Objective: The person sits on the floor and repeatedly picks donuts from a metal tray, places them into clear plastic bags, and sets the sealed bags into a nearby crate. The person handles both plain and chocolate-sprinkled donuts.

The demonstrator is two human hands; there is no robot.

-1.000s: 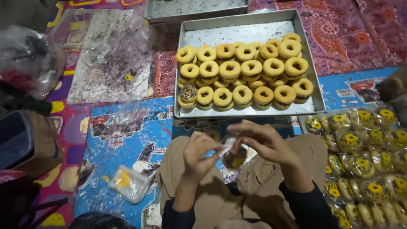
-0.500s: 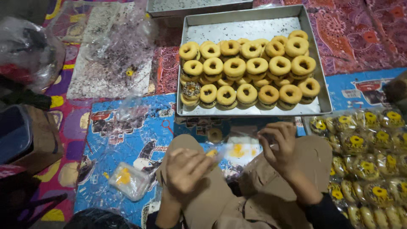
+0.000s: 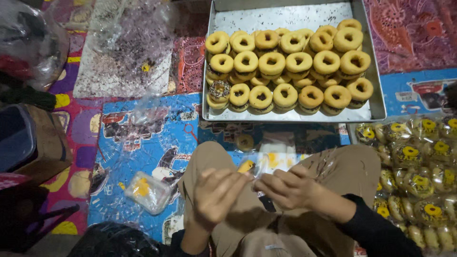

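Doughnuts point(image 3: 290, 66) fill tray point(image 3: 378, 102) beyond hands; wrapped ones point(image 3: 419, 162) lie right.

Left hand point(image 3: 216, 195) and right hand point(image 3: 285, 188) meet over lap, fingers curled, fingertips pinching close together; right forearm in dark sleeve.

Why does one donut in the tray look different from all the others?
In the metal tray, one donut at the left end of the front rows shows a dark, sprinkled face, while the other donuts look plain golden. It may be lying the other way up. Nothing looks spilled.
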